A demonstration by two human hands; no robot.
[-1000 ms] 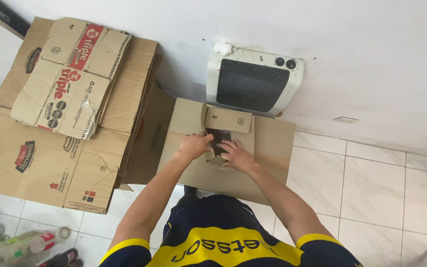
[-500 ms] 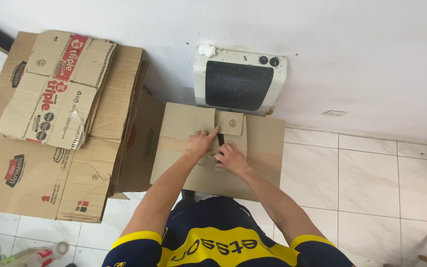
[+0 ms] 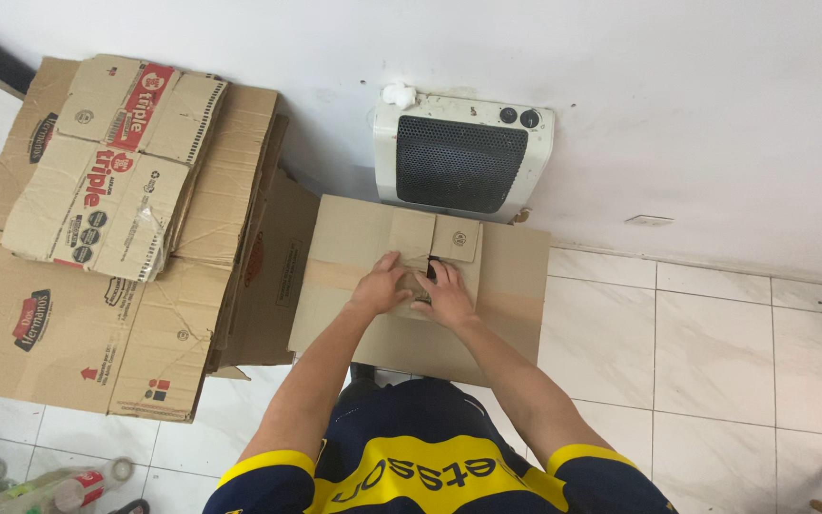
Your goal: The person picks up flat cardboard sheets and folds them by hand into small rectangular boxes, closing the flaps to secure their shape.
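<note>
A brown cardboard box [image 3: 506, 286] stands in front of me on the tiled floor, its top flaps folded in. My left hand [image 3: 381, 285] lies flat on the inner flaps near the box's middle, fingers together. My right hand [image 3: 446, 293] rests beside it and touches it, fingers curled over a small dark object [image 3: 431, 271] that is mostly hidden. Both forearms reach out from my yellow and dark blue shirt [image 3: 411, 476].
A white wall heater [image 3: 463, 157] with a black grille hangs just behind the box. A pile of flattened cardboard boxes [image 3: 97, 238] fills the left side. Plastic bottles [image 3: 59, 485] lie at the bottom left. White floor tiles [image 3: 706, 362] extend to the right.
My hands have shifted slightly lower on the box top and drawn closer together. The view has moved a little, so the box and heater sit lower in the frame.
</note>
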